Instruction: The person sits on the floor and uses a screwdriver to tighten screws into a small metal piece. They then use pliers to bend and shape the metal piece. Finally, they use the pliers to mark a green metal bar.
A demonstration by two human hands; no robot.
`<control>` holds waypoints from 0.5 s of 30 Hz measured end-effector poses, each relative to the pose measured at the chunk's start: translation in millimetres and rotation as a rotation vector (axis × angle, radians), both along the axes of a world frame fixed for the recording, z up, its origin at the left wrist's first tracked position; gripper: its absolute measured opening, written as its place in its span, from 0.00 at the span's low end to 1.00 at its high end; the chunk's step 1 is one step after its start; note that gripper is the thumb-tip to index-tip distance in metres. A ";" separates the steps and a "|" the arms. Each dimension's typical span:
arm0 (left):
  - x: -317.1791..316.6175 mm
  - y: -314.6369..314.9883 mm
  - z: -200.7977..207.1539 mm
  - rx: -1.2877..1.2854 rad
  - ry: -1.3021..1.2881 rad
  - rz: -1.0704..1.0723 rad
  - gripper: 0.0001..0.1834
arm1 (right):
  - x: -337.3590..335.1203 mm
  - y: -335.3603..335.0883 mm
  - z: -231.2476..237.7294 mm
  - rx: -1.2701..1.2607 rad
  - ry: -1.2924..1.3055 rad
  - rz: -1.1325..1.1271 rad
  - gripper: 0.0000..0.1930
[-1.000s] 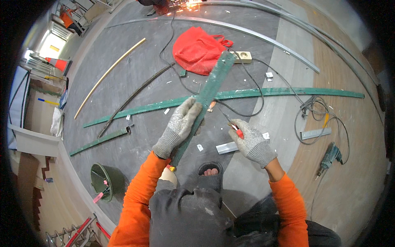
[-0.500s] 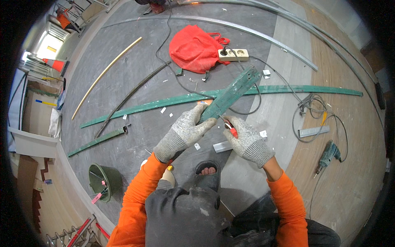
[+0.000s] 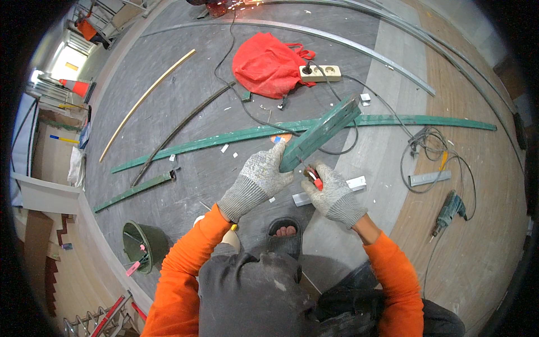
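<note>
My left hand (image 3: 259, 175), in a grey knitted work glove, is closed round the near end of a short green metal profile (image 3: 320, 135). The piece slants up and away to the right, over a long green metal strip (image 3: 432, 120) lying on the floor. In my gloved right hand (image 3: 336, 194) is a red-handled tool (image 3: 318, 183), gripped close to the handle. Its thin metal tip points at the near end of the profile; whether the tip touches is too small to tell. My fingers hide part of the tool.
Ahead lie a red cloth bag (image 3: 261, 64) and a power strip (image 3: 320, 73) with cables. To the right is a drill (image 3: 448, 215); a dark bucket (image 3: 144, 246) stands at left. Sparks (image 3: 247, 5) fly at the far edge near another person's foot. Metal offcuts litter the floor.
The green profile has shifted slightly right and turned, showing more of its side. Both hands have moved a little with it, still gripping. Sparks at the far edge have grown.
</note>
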State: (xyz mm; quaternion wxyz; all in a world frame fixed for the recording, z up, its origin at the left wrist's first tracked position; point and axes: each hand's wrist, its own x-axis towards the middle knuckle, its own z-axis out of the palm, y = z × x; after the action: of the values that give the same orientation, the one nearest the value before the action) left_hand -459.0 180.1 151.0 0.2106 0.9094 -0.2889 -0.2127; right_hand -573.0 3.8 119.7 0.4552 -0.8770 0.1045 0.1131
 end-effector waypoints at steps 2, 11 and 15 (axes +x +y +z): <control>-3.3 -1.5 -5.1 0.034 0.013 -0.001 0.31 | -4.1 0.6 -14.1 0.019 0.008 0.002 0.22; -18.9 14.1 -29.4 0.072 0.042 -0.041 0.37 | -25.3 17.6 -58.8 0.092 -0.025 0.005 0.20; -21.9 22.7 -39.0 0.040 -0.003 -0.063 0.36 | -30.0 21.9 -61.0 0.119 -0.040 0.013 0.19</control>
State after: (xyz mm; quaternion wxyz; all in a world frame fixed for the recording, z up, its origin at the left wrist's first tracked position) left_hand -480.8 202.8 112.0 0.1850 0.9042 -0.3134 -0.2234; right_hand -603.0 25.7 58.7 0.5077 -0.8511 0.0829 0.1046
